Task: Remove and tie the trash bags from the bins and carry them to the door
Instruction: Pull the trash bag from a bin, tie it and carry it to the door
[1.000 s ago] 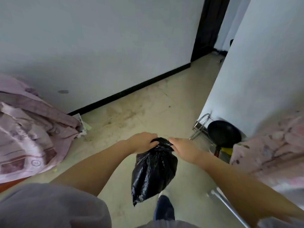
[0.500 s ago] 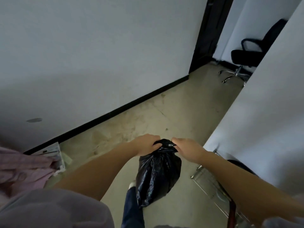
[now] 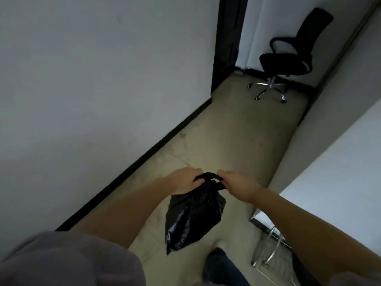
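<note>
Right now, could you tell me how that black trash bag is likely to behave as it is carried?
The black trash bag probably hangs floppy: its film is wrinkled and sags to a point. It seems light, since the left hand and right hand hold it only by its gathered top. The glossy plastic may be slippery.

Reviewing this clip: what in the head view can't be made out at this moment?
- Knot on the trash bag: head view, the left hand and right hand grip its neck and cover it.
- Bag contents: opaque black plastic.
- Doorway: only its dark frame shows, top cut by the edge.
- Wire rack: lower right, dim, crossed by the right forearm.
</note>
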### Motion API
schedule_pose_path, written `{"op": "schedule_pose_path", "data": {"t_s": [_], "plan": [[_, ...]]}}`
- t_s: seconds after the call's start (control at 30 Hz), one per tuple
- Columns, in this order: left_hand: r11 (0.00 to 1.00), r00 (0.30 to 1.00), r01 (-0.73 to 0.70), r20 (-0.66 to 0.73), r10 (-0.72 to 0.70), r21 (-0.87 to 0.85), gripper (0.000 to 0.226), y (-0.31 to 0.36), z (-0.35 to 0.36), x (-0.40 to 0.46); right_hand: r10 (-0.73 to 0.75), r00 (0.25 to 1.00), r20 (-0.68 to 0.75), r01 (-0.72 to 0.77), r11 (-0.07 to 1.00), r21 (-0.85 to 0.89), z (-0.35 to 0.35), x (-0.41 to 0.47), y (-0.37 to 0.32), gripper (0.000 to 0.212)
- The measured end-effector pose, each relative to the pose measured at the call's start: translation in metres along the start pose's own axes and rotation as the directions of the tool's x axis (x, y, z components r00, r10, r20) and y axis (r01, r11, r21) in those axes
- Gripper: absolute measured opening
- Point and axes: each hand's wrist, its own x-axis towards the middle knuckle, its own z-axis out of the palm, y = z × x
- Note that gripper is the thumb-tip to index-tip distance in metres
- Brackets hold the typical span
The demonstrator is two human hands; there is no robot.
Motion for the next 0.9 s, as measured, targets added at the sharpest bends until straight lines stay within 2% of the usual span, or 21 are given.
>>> {"op": "schedule_pose_path", "data": {"t_s": [0.13,0.37,0.67,0.9], "plan": [[1.0,1.0,-0.028,0.009,0.028,-0.014,0.023,-0.021,-0.034,0.09,0.032,0.999,0.012,-0.031,0.999,-0.021,-0.028,0.067,0.058,0.019],[0.996,0.999,0.039,0.024,-0.038,-0.077,0.022,-0.034,-0.11,0.249,0.033,0.999,0.027,-0.032,0.999,-0.039,-0.107,0.183,0.17,0.022],[0.993,1.0,0.026,0.002,-0.026,-0.119,0.019,-0.07,-0.182,0.424,0.082,0.995,0.053,-0.076,0.991,-0.109,-0.181,0.329,0.286,0.024],[0.996,0.998,0.012,0.06,-0.006,-0.091,0.027,-0.128,-0.256,0.571,0.161,0.987,0.027,-0.162,0.987,0.016,-0.224,0.459,0.366,0.019]]}}
